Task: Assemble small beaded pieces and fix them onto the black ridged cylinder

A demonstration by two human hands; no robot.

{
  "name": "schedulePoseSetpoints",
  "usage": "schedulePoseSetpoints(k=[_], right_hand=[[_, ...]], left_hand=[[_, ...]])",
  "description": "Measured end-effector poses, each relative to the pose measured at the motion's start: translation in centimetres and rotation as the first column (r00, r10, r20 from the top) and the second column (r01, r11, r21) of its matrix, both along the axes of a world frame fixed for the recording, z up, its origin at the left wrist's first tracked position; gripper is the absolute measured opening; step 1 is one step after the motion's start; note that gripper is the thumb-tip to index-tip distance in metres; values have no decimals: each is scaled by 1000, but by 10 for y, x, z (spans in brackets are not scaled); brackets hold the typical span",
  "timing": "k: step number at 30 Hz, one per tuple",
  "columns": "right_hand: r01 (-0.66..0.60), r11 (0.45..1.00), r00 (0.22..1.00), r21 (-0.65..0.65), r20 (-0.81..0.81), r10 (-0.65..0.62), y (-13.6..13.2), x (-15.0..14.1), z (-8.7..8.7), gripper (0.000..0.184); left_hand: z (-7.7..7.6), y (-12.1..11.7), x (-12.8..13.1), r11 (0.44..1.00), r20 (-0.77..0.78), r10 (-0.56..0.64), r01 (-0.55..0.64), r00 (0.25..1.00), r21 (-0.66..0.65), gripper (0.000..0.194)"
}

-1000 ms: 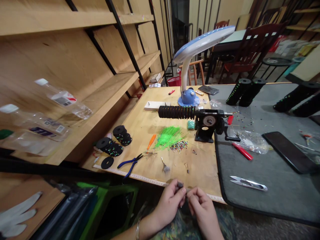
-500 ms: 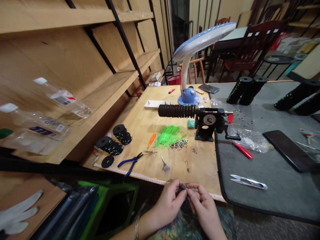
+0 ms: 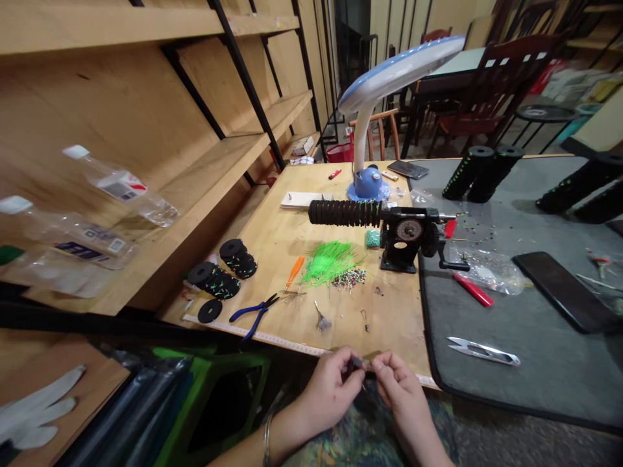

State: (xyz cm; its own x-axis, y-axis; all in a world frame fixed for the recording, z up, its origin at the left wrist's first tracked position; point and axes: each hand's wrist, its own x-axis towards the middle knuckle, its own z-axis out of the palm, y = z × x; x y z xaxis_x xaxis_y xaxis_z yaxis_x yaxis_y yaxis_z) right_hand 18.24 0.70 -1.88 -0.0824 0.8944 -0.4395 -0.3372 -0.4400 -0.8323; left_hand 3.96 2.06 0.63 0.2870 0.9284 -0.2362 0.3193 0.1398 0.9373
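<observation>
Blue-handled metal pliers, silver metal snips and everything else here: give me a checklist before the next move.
1. Left hand pinching the small dark grey piece: ok.
2. Right hand gripping securely: cannot tell, fingers hide it.
3. Pliers clear of both hands: ok.
4. Snips lying flat on the grey mat: ok.
5. Small multicoloured beads all in one pile: not ok, some lie scattered on the mat.

Lined at left with black-framed wooden shelving (image 3: 233, 160); furnished behind with a reddish-brown chair (image 3: 516, 70) and round stool (image 3: 548, 113).
</observation>
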Motion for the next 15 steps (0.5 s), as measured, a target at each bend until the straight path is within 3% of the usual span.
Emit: schedulePoseSetpoints(k=[8, 11, 15], right_hand=[[-35, 999, 998, 19, 54, 34, -1, -4, -1, 55], [-55, 995, 990, 78, 135, 45, -2, -1, -3, 52], [-172, 968, 951, 182, 287, 115, -1, 6, -2, 41]], left_hand=[[0, 1, 5, 995, -10, 93, -92, 996, 24, 9], [5, 2, 4, 994, -14, 109, -109, 994, 4, 9], [13, 6, -3, 997, -46, 80, -79, 996, 19, 9]])
